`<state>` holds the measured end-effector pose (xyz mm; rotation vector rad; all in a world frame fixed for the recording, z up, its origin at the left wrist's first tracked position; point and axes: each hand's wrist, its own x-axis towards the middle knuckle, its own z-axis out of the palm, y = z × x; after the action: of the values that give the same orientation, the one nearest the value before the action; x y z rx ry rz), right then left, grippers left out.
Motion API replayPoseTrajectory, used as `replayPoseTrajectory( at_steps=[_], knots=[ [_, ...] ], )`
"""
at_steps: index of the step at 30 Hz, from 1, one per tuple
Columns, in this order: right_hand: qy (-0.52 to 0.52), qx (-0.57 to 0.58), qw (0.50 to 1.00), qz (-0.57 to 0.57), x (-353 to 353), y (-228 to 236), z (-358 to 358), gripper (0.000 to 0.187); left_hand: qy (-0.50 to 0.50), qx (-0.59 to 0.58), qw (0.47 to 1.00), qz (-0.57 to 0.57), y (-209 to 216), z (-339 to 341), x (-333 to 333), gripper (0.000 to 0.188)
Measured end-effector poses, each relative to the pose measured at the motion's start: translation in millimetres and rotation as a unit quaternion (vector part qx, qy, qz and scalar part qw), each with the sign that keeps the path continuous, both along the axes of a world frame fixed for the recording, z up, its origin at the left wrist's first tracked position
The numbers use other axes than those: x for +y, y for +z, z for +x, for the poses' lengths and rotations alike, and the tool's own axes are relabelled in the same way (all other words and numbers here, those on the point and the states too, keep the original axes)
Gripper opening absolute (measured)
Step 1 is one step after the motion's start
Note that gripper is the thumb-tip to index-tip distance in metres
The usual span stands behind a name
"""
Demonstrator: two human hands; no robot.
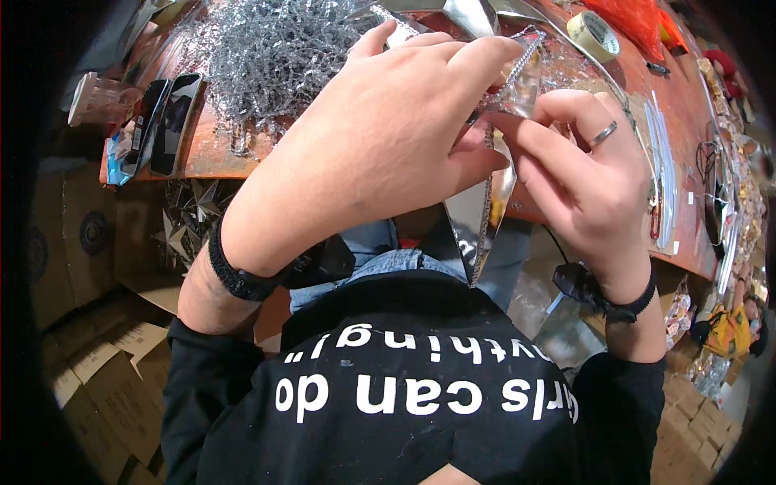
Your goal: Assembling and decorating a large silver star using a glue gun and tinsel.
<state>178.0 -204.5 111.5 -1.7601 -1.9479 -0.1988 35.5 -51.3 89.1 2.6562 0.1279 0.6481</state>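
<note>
On my feed, a dark phone (178, 123) lies near the tabletop's front edge (218, 167), then a tinsel heap (263, 61) crowds the left hand (396, 117), which grips a silver star piece (466, 225) hanging past that edge. The right hand (584, 166) is narrowed at its trim, on what I can't quite tell; rightward, red tabletop (634, 81) shows between tape roll (595, 37) and clear strips (665, 182).

Got a pale yellow tape roll (589, 35) near a crinkly red-orange plastic bag (624, 24) on the worn reddish-brown surface (687, 141), black marker (658, 69) close by. Left side: glossy black phone (176, 125), clear plastic cup (99, 99), brown cardboard boxes (121, 396) lower down.
</note>
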Motion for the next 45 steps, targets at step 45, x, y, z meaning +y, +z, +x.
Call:
replayPoseTrajectory(
  at_steps=[45],
  knots=[
    [-0.308,0.340,0.837,0.297,-180.1,19.0,34.2,0.014,-0.018,0.238,0.622,-0.745,18.0,-42.3,40.4,0.042]
  ],
)
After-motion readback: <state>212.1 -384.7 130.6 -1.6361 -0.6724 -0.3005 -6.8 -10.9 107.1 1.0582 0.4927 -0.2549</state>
